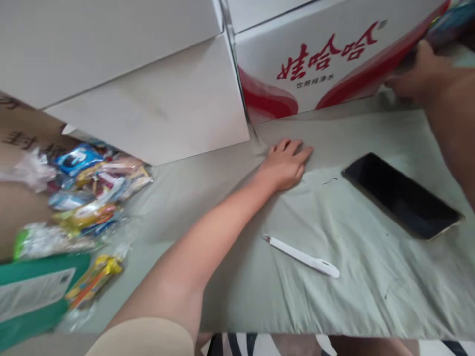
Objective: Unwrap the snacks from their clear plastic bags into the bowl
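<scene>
My left hand [285, 165] lies on the grey-green cloth [237, 227] with its fingers spread, holding nothing. Just beyond its fingertips stand the white boxes. A white-handled tool with a small metal tip [302, 256], perhaps a craft knife, lies on the cloth nearer to me. My right hand [421, 76] reaches to the upper right, beside the red-and-white box [308, 59]. Motion blurs its fingers, and whether they grip the dark shape by them is unclear. Close beyond is a shiny blue packet [454, 22], cut off by the frame. A black phone [403, 195] lies on the right.
Plain white boxes [156, 104] are stacked at the back left. Several wrapped snacks [94, 190] are piled at the left beside a brown carton [22, 128]. A green package [37, 287] and a yellow packet [95, 279] lie at the lower left.
</scene>
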A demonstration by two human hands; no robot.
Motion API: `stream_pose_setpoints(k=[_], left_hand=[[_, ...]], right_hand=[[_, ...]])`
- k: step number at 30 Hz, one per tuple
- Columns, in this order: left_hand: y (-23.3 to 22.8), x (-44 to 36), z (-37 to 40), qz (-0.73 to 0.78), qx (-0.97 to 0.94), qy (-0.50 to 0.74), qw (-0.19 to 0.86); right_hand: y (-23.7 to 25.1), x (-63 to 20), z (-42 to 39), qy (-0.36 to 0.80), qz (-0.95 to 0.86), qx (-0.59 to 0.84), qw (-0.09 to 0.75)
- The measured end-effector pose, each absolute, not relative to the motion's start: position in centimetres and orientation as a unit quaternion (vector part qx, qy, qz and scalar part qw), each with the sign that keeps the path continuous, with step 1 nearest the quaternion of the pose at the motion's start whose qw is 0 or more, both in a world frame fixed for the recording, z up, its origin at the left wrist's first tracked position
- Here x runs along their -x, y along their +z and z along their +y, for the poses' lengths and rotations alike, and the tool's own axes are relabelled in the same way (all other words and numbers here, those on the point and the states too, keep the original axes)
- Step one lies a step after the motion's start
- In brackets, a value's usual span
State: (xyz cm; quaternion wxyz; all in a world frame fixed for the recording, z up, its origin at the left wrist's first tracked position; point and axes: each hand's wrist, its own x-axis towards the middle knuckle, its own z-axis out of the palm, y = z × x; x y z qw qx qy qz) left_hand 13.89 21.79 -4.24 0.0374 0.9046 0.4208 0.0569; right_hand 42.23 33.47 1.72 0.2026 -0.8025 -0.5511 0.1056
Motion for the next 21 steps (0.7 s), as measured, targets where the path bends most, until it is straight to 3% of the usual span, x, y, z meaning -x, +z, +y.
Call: stream_pose_setpoints(k=[3,9,14,18,21], left_hand=[[-4.1,-14.0,21.6,0.427,-0.902,0.056,0.039],[0.5,-14.6,18.2,0.441,-0.892,0.088,0.052],[5.0,-9.0,9.8,0.529,-0.752,0.300,0.253],[3.4,-2.5,1.8,0.566,-0.617,0.404,0.368],[0.6,0.7,-1.0,0.570,-0.576,0.409,0.419]], right_hand=[[3.8,-39.9,29.3,0.136,-0.523,0.826,0.159],[6.8,-36.6,12.2,0.132,-0.574,0.784,0.195],[5.0,-34.1,2.9,0.265,-0.609,0.710,0.234],[5.7,-33.7,-0.6,0.208,-0.630,0.712,0.230],[7.0,-37.3,-3.1,0.122,-0.593,0.767,0.214]])
